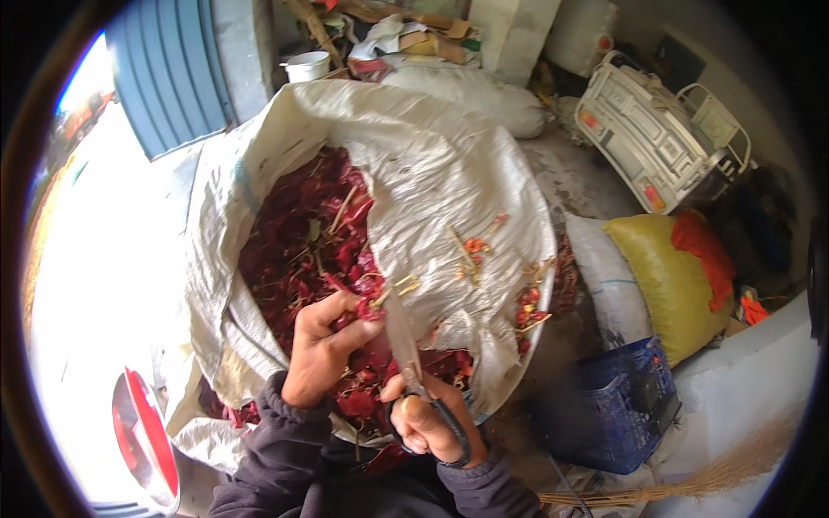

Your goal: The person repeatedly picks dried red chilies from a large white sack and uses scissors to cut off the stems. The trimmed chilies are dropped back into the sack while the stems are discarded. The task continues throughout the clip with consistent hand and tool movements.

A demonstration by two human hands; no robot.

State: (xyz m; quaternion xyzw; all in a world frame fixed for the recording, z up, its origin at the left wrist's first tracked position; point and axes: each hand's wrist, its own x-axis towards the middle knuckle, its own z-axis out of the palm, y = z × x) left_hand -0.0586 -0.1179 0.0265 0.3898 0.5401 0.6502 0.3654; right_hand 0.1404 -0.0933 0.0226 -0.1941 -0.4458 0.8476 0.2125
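My left hand [324, 350] pinches a dried red chili pepper [370, 307] by its body, its pale stem toward the right. Wrapped around black handles, my right hand [430, 425] grips a pair of scissors [401, 335]. The metal blades point up and away from me, right beside the stem; whether they touch it I cannot tell. Below both hands, a heap of dark red dried chilies [298, 220] fills a white woven sack [432, 164] with its mouth spread wide. Cut stems and orange bits [473, 249] lie on the sack's folded cloth at the right.
To the right are a blue plastic crate [609, 406], a yellow sack [661, 293] and a straw broom [691, 483]. A red-rimmed metal container [145, 440] stands at the lower left. Farther back are a white bucket [307, 66], filled sacks [466, 86] and a white vehicle [652, 129].
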